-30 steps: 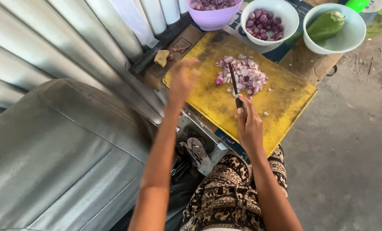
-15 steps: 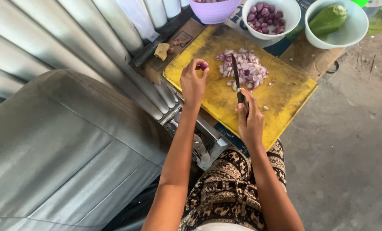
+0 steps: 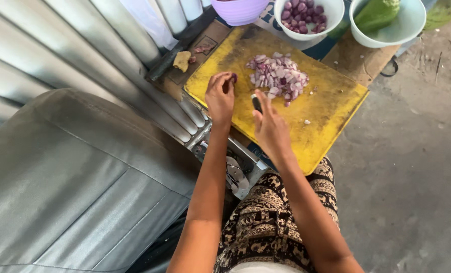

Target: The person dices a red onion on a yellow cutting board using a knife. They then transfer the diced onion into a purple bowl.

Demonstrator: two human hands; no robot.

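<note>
My left hand (image 3: 219, 95) pinches a small purple shallot (image 3: 233, 77) over the near left part of the yellow cutting board (image 3: 331, 106). My right hand (image 3: 271, 125) grips a knife by its dark handle (image 3: 256, 102); the blade is hidden behind the hand and handle. A heap of chopped purple shallot (image 3: 278, 77) lies on the board just beyond both hands. A white bowl of whole peeled shallots (image 3: 306, 15) stands past the board's far edge.
A purple bowl (image 3: 238, 10) and a pale bowl holding a green vegetable (image 3: 382, 20) flank the shallot bowl. Corrugated metal sheet (image 3: 84, 55) runs along the left. A grey cushioned seat (image 3: 69, 177) lies at lower left. Concrete floor (image 3: 412, 167) is on the right.
My left hand picked up a shallot and drew back toward me over the board. My right hand with the knife pulled back from the chopped heap.
</note>
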